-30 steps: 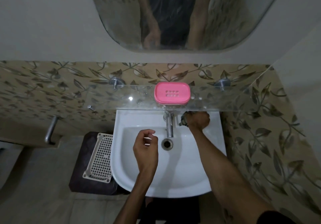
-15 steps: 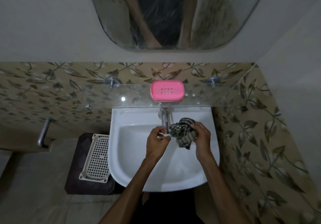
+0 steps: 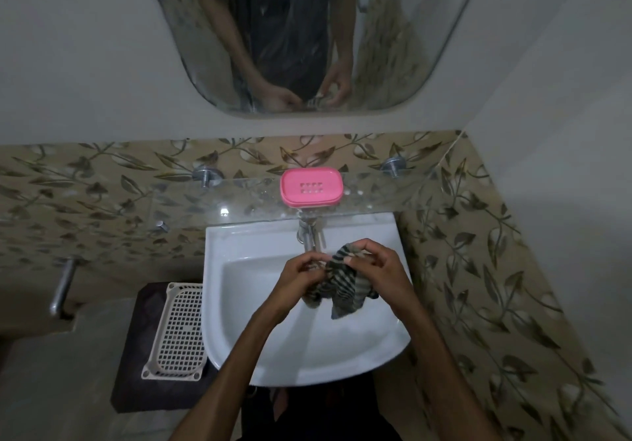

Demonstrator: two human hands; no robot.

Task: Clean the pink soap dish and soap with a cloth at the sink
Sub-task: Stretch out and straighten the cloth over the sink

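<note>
Hands: left and right grip striped cloth | soap unseen inside closed pink dish

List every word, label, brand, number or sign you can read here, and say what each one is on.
None: no readable text shows in this view.
Pink soap dish: only a grid of small holes in its lid, no lettering.
Striped cloth, held over the sink by the left hand and right hand: no tag visible.
White plastic basket: no marking visible.
</note>
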